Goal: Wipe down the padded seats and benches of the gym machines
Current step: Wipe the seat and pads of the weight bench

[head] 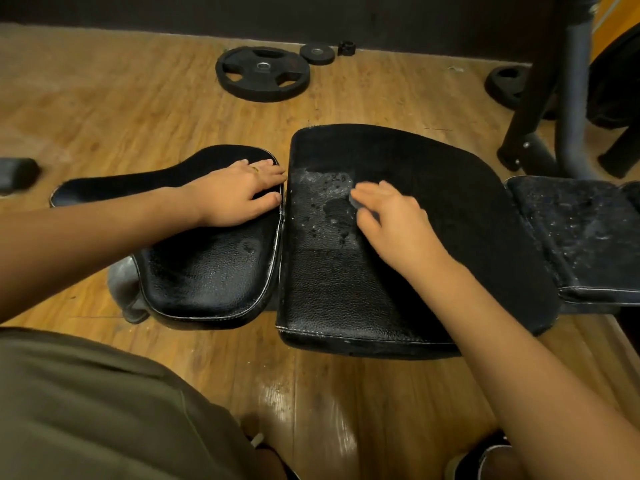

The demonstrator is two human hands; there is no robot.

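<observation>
A black padded bench lies low in front of me in three parts. My left hand (235,195) rests flat on the far end of the left seat pad (207,271), fingers straight, a ring on one finger. My right hand (398,223) presses a black cloth (450,188) onto the middle pad (329,289), with its fingers spread and slightly blurred. The cloth covers the pad's right half. Just left of my fingertips is a wet patch (322,206) with droplets. The right pad (581,230) is speckled with pale spots.
On the wooden floor behind the bench lie a large weight plate (262,73), a small plate (317,53) and a collar (346,47). Another plate (505,84) and a machine's dark frame legs (568,98) stand at the right. A dark block (17,174) sits far left.
</observation>
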